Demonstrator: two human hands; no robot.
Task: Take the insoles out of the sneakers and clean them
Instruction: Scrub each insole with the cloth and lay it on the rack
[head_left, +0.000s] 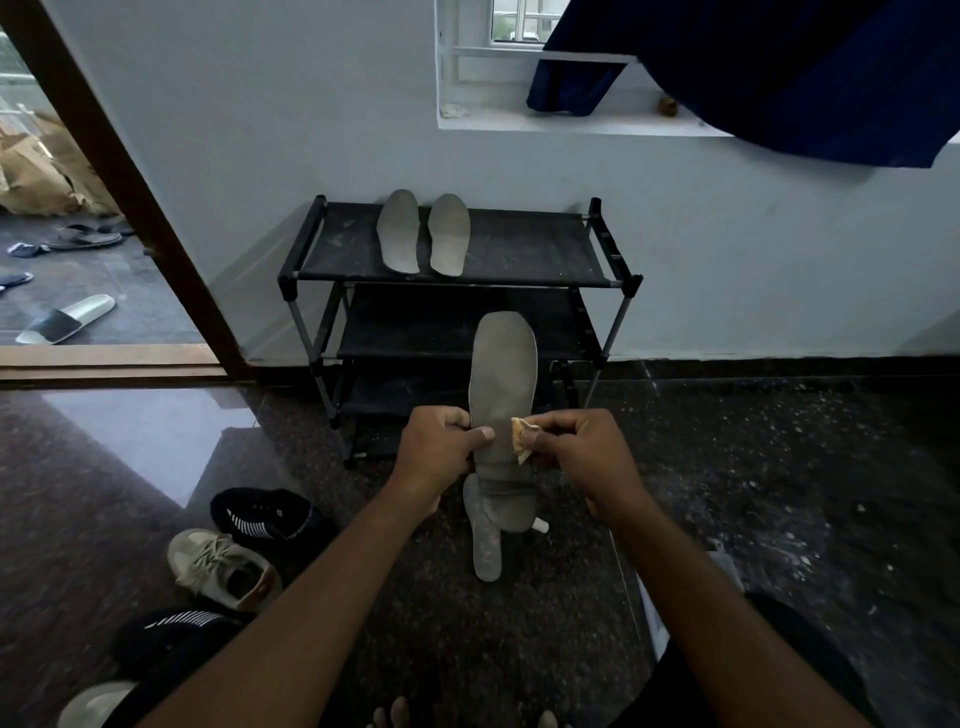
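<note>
L grip: left hand (441, 449) clamped on held insole (503, 374) at its waist; thumb across the face, fingers curled round behind the left edge.
R grip: right hand (584, 452) pinching small tan cloth (521, 439), thumb + fingertips bunched; cloth pressed to insole's right edge, level w/ left thumb.
Held insole: upright, toe end up, off the floor, in front of the shoe rack (524, 249); heel end creased below the hands. Face dull grey; wet or dry n/k.
Below grip: floor insole (487, 545) flat on the floor (753, 467), directly under the held one; surface mottled, looks unwiped. Small white item (541, 526) just beside it, ID unclear.
Rack top shelf: shelf insoles (399, 231), x2, side by side on left half; toes at back edge, heels near front edge, slim gap between.
Sneakers: black sneaker (265, 517) + pale sneaker (221, 566) on floor, left of the arms; more footwear lower left, partly cut off by frame edge.
Step in hand (est.): wiping, approx mid-length of insole.
Done (est.): removal, 4 insoles out, none visible in pale sneaker's opening; shelf pair prob. cleaned + set aside to dry.
Left (est.): finish this one, then floor insole. Past halfway, roughly.
</note>
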